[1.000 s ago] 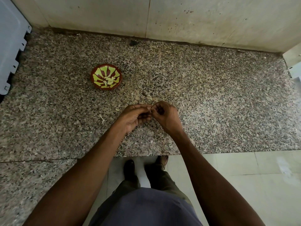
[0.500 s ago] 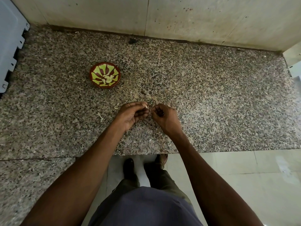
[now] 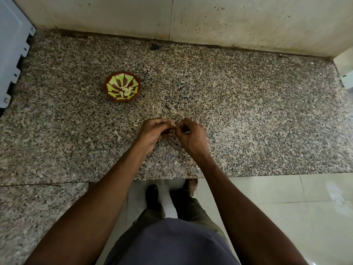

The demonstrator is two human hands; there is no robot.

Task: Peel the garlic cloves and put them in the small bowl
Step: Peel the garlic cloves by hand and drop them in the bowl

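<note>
- Speckled granite counter (image 3: 248, 131) fills the view, its front edge just above a pale tiled floor (image 3: 286, 197) where the person's feet stand; anything dropped near that edge could roll off and land on the floor.
- Both hands meet low over the counter, close to that edge. The left hand (image 3: 152, 132) has its fingers curled in, pinching a garlic clove (image 3: 174, 126), of which only a pale sliver shows between the fingertips.
- The right hand (image 3: 191, 134) is also curled, its fingertips nipping at the same clove, probably tugging at the skin. How much skin is left I cannot tell; the clove is mostly hidden.
- A hard pull could make the slippery clove pop out of the pinch and skitter across the counter.
- Bits of skin (image 3: 117, 133) lie scattered on the counter around the hands; against the speckled stone a dropped clove would be hard to spot among them.
- Farther back and to the left sits the small bowl (image 3: 108, 87), red with a green pattern, holding a few peeled cloves (image 3: 126, 90). It is well apart from the hands, so the carry across is a reach, and a careless toss could miss the rim.
- Beyond it the wall (image 3: 229, 20) closes the counter.
</note>
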